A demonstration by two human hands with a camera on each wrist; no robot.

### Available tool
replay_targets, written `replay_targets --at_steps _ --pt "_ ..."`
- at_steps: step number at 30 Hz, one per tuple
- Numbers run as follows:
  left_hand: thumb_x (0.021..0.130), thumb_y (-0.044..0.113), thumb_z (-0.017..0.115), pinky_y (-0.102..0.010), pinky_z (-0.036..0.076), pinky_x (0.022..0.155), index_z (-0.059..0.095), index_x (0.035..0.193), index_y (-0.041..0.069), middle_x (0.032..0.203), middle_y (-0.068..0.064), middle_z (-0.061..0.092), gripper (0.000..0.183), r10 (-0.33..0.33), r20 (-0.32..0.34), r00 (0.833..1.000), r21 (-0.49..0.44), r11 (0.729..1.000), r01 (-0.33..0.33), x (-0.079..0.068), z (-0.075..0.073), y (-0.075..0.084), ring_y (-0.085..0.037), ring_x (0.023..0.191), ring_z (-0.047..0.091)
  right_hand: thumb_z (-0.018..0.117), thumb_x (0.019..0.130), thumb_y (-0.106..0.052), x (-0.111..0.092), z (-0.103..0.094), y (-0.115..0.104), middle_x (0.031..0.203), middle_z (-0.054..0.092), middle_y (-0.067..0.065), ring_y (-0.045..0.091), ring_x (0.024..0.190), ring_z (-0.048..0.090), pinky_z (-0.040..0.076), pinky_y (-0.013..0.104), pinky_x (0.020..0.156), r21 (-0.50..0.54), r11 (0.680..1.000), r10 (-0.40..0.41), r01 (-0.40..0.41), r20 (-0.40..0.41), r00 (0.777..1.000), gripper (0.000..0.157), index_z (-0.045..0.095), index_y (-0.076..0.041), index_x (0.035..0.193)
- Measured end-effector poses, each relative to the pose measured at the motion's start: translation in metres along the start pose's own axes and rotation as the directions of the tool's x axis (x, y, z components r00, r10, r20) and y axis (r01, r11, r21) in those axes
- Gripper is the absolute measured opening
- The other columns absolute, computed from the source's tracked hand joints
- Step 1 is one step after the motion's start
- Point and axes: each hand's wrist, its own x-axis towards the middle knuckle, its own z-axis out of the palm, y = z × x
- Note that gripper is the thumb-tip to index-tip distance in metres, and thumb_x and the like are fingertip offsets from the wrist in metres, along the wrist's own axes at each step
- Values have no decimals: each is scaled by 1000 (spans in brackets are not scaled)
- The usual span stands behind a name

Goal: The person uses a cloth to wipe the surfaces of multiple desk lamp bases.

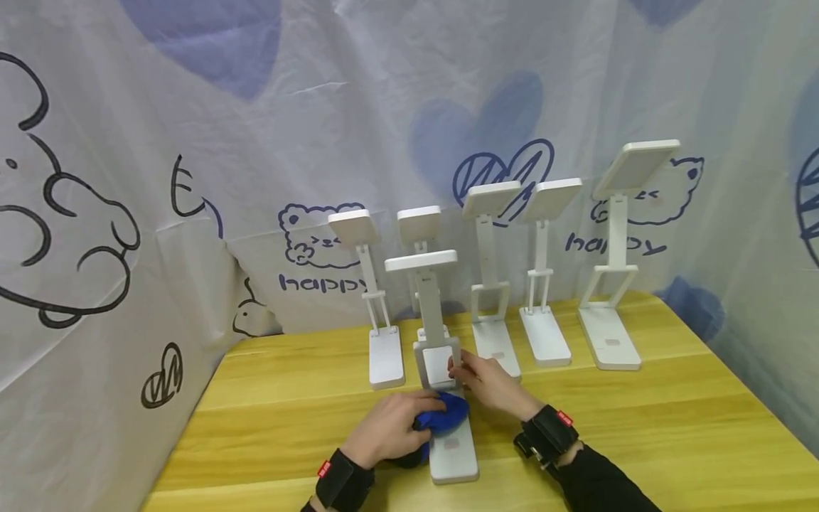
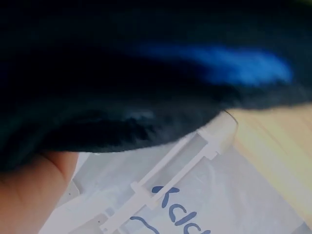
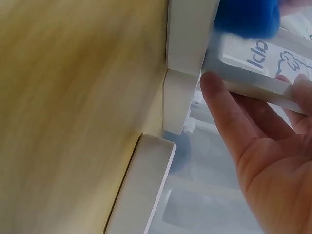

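Observation:
A white folding desk lamp (image 1: 453,459) stands nearest me, its arm raised and its flat head tilted. My left hand (image 1: 398,425) grips a blue cloth (image 1: 443,414) over the lower hinge end of its base. In the left wrist view the cloth (image 2: 229,66) fills the upper part, dark and blurred, with a bit of the hand (image 2: 39,190) below it. My right hand (image 1: 491,384) holds the side bar of the lamp's bracket. The right wrist view shows its fingers around that bar (image 3: 265,90), near the cloth (image 3: 248,19).
Several similar white lamps stand behind, including a small one (image 1: 387,359) at left and a tall one (image 1: 609,338) at far right. One lamp base (image 1: 495,348) is close behind my right hand. A printed curtain (image 1: 358,142) hangs around the yellow wood-grain table (image 1: 288,398).

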Motion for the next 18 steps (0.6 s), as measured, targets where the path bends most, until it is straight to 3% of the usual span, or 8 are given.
replay_targets --at_steps 10,15,18 --pt "85 23 64 -37 54 85 59 128 20 131 -5 58 43 -3 -55 998 114 993 9 3 6 -2 -18 109 58 44 101 -17 1 -1 -2 76 60 6 11 63 53 46 27 54 -30 999 41 -41 0 999 12 55 -13 100" --pt "82 26 65 -36 54 84 60 127 21 129 -3 59 45 -27 -27 999 89 996 30 2 6 -1 -16 108 58 44 101 -15 0 -1 -3 82 63 10 19 69 60 51 30 57 -2 1000 22 -22 0 1000 12 55 -12 101" --pt "81 24 65 -35 53 86 63 123 22 126 0 61 43 -13 3 1000 22 1000 13 0 4 0 -13 109 57 44 100 -14 0 -1 -4 82 63 11 20 70 61 52 31 57 5 1000 12 -12 -2 1000 11 54 -10 100"
